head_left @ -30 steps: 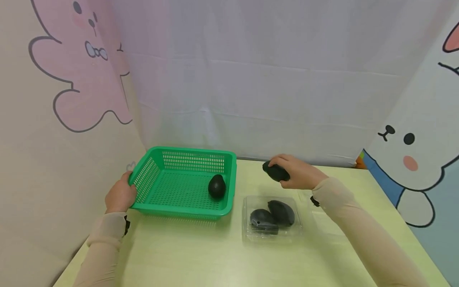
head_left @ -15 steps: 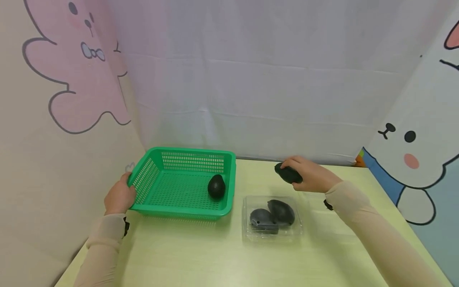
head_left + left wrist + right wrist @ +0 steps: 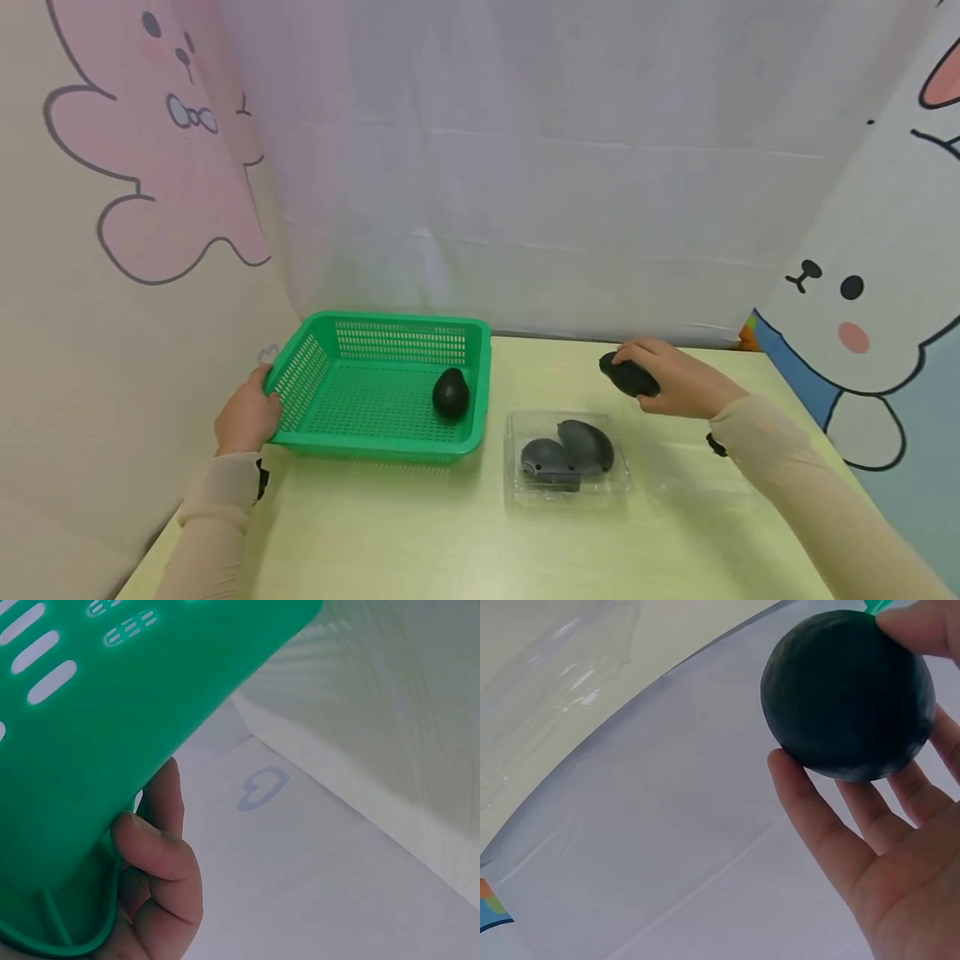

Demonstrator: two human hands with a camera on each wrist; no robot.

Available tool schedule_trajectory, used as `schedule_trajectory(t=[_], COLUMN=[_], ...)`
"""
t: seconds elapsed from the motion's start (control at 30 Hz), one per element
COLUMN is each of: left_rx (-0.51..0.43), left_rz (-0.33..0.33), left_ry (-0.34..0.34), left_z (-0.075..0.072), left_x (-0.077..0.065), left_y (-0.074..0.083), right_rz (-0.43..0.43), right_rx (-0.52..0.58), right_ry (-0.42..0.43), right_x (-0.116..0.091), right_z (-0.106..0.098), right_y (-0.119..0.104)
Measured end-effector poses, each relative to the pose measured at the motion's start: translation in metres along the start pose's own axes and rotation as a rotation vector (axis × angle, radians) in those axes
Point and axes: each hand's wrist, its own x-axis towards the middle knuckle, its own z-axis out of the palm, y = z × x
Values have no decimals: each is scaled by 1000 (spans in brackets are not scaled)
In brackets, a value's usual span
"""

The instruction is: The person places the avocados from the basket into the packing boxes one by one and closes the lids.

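Note:
My right hand [image 3: 671, 379] holds a dark avocado [image 3: 628, 375] in the air, behind and to the right of a clear plastic box [image 3: 517, 492]. In the right wrist view, thumb and fingers curve round the avocado [image 3: 847, 697] from opposite sides. Inside the clear box lie two more dark avocados, one [image 3: 587, 446] leaning against the other [image 3: 545, 458]. My left hand [image 3: 247, 412] grips the left rim of a green plastic basket [image 3: 375, 446]; the left wrist view has the thumb [image 3: 154, 847] over its edge. One avocado [image 3: 451, 394] rests in the basket's right side.
A faint clear plastic sheet or lid [image 3: 701, 471] lies to the right of the box, under my right forearm. White cloth [image 3: 562, 208] walls with cartoon animals close in the pale yellow table [image 3: 420, 542] at the back and sides.
My right hand has moved to the right and slightly down, carrying the avocado away from the basket. My left hand stays at the basket's rim.

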Motion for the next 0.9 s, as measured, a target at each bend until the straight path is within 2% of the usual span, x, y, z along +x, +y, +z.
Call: schedule_trajectory(t=[0.47, 0.9], left_rx=[9, 2], left_rz=[25, 33], left_ry=[17, 29], left_z=[3, 5], left_x=[1, 3], left_y=[-3, -4], right_rz=[20, 126], right_rx=[-25, 24], right_ry=[46, 31], right_x=[-35, -66], right_z=[3, 11], right_y=[8, 11])
